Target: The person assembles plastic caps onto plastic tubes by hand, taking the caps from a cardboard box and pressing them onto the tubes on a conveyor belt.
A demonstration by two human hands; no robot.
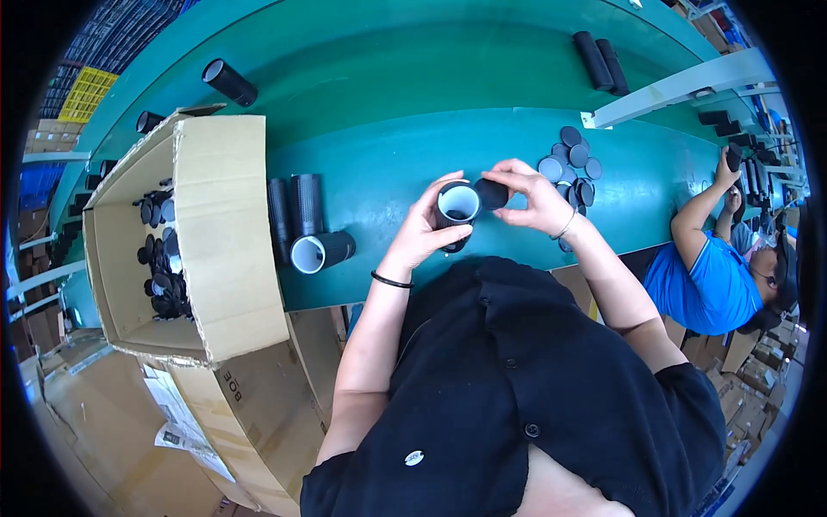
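Note:
My left hand (424, 228) is wrapped round a black cylindrical tube (459, 205), its pale open end tilted up toward me. Between the fingers and thumb of my right hand (536, 200) is a flat black round cap (492, 194), held right beside the tube's rim. Left of my hands, two textured black tubes (307, 205) lie side by side, and a third tube (324, 252) lies across their near ends with its white inside showing. A loose pile of black round caps (572, 161) lies on the green table to the right of my right hand.
An open cardboard box (226, 233) with many small black parts stands at the left. Along the far green belt (413, 65) lie more black tubes (230, 82). A grey metal bar (680, 86) crosses at the upper right. A co-worker in a blue shirt (702, 289) handles tubes at the right.

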